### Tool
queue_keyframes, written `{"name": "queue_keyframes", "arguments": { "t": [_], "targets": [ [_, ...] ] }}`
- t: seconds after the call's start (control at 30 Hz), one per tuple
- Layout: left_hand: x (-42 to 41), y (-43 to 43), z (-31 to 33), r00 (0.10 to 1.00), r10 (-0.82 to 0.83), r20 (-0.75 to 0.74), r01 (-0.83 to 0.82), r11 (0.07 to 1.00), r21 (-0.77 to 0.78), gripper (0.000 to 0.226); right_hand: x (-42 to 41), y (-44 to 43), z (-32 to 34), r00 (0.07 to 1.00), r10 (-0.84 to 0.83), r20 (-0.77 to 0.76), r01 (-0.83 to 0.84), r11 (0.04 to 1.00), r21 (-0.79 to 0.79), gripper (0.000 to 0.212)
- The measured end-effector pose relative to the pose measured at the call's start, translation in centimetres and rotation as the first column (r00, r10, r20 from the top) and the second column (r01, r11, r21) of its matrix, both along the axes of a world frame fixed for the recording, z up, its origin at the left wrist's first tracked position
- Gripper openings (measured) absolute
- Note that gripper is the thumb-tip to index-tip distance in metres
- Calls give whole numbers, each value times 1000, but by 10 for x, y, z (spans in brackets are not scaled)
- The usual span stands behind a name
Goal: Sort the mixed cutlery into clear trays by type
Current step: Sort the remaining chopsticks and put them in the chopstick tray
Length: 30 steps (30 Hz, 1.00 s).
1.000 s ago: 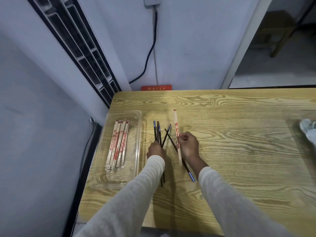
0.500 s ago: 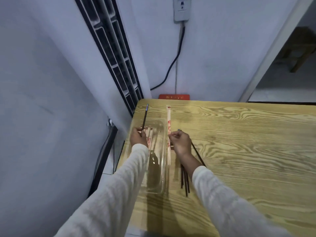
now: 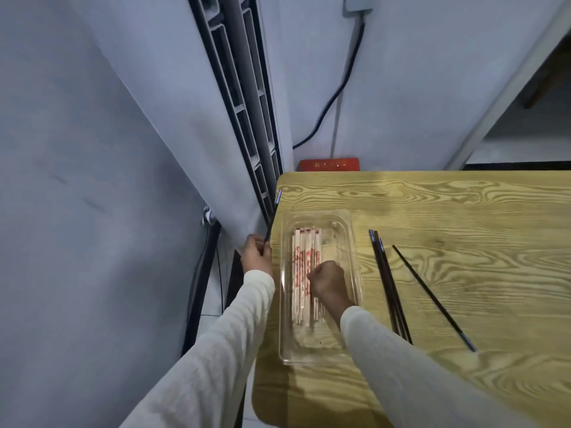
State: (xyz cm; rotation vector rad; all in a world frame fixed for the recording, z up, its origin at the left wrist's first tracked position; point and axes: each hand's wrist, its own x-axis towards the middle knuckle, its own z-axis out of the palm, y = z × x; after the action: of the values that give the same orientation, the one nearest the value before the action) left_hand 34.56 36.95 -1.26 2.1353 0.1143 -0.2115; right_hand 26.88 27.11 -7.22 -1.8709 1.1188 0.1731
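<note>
Half a second before, the right hand had carried one paper-wrapped pair above the right rim of the tray. By this moment the right hand (image 3: pixel 327 281) had come down into the clear tray (image 3: pixel 353 242) at the lower centre of the frame, knuckles up and fingers curled against the wrapped chopsticks (image 3: pixel 300 273) lying lengthwise inside. The carried pair looked to have joined that row, though the hand hid its own fingertips, so it could not be told whether they were pinching it or had let go. The left hand (image 3: pixel 256 254) stayed just left of the tray at the tabletop (image 3: pixel 463 217) edge, fingers clamped on the blue-tipped dark chopstick (image 3: pixel 273 213), which slanted up toward the wall panel. The loose dark chopsticks (image 3: pixel 390 285) lay right of the tray, well apart from it, one stray further right. In judgement, the wrapped kind was all but sorted, while the dark ones had no tray in view yet.
</note>
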Motion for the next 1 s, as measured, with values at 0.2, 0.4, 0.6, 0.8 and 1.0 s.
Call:
{"name": "queue_keyframes", "arguments": {
  "t": [0.2,0.4,0.6,0.8,1.0],
  "targets": [
    [21,2,-10,995,-103,-12,102,993,-60,12,16,5,-5,999,15,36,-10,991,-135,13],
    [36,-2,-18,989,-136,-57,130,987,-96,15,14,8,-7,998,34,47,-19,958,-287,22],
    [33,-9,-22,981,-169,-90,158,979,-125,14,16,10,-20,998,66,-23,-70,924,-377,27],
    [34,-15,-25,976,-192,-105,181,978,-106,13,14,8,-29,989,148,-23,-145,901,-409,36],
    [19,-25,-25,969,-232,-88,221,968,-118,10,20,-6,-12,968,51,245,18,962,-273,31]
  ]
}}
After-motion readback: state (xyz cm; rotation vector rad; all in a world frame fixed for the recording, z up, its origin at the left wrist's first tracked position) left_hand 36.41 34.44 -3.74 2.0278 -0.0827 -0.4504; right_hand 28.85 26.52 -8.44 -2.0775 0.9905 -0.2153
